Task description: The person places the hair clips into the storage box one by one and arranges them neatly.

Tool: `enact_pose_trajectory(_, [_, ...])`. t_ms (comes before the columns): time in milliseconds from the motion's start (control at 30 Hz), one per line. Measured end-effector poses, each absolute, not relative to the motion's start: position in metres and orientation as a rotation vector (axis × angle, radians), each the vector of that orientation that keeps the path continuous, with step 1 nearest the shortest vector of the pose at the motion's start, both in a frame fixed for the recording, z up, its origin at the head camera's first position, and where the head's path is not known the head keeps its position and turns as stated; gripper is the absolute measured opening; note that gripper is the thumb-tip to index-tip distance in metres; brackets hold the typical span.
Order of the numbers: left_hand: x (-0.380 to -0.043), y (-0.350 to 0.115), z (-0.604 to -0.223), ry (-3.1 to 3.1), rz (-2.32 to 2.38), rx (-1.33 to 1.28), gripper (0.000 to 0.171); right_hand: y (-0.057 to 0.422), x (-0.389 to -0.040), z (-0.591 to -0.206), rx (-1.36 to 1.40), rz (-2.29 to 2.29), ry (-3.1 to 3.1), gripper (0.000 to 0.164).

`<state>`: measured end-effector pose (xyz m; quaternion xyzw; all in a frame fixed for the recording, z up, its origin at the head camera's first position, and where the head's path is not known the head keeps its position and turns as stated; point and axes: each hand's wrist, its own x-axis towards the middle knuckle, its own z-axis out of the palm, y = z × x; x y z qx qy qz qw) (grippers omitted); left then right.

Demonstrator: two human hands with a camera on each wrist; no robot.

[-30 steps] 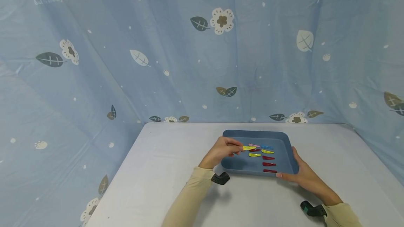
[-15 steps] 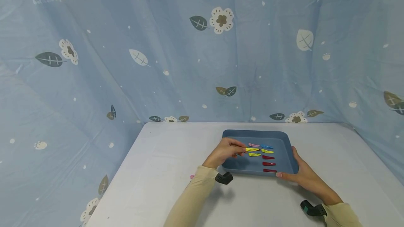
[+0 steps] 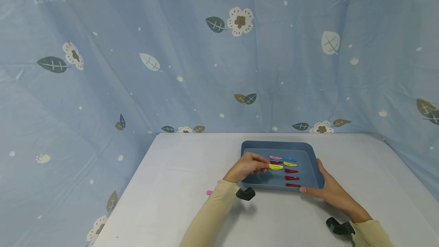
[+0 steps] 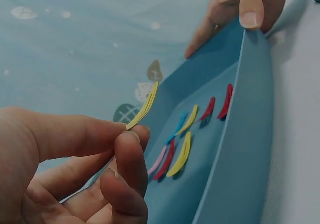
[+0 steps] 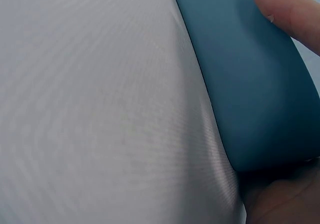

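Note:
My left hand (image 3: 247,167) pinches a yellow snap hair clip (image 4: 145,107) between thumb and forefinger, above the blue tray (image 3: 257,186). From the head, this clip overlaps a second yellow hair clip (image 4: 181,154) lying in the tray. Beside that one lie a dark red hair clip (image 3: 275,162) and a pink hair clip (image 3: 275,157). A right-hand column runs from a blue hair clip (image 3: 289,159) through a yellow hair clip (image 3: 290,164) to several red hair clips (image 3: 292,178). My right hand (image 3: 330,190) grips the tray's near right corner, thumb on the front wall.
A pink piece (image 3: 209,192), partly covered by the left sleeve (image 3: 214,209), lies on the white table (image 3: 164,186) left of the tray. Behind the table hangs a blue patterned curtain (image 3: 192,64). A black wrist device (image 3: 245,194) sits at the left cuff.
My left hand has moved a little right and nearer the tray's front, carrying the yellow hair clip. The pink piece has come into view beside the sleeve. My right hand stays put.

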<state>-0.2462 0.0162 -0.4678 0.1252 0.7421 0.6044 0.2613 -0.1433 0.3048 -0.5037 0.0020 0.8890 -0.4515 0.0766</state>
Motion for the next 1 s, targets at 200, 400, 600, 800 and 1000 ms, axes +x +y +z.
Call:
enact_pose_trajectory(200, [-0.247,0.018,-0.473,1.996,1.641,0.31,0.015,0.305,-0.143,-0.504,0.002,-1.349,2.668,0.132])
enact_pose_trajectory(400, [-0.246,0.021,-0.475,1.998,1.638,0.291,0.013,0.305,-0.143,-0.503,0.006,-1.358,2.66,0.132])
enact_pose_trajectory(600, [-0.244,0.023,-0.476,2.004,1.634,0.277,0.011,0.304,-0.143,-0.502,0.021,-1.354,2.646,0.132])
enact_pose_trajectory(800, [-0.243,0.025,-0.48,2.032,1.625,0.269,0.011,0.304,-0.143,-0.501,0.016,-1.351,2.655,0.133])
enact_pose_trajectory(1000, [-0.242,0.028,-0.482,2.055,1.612,0.264,0.01,0.304,-0.142,-0.5,0.005,-1.366,2.645,0.132])
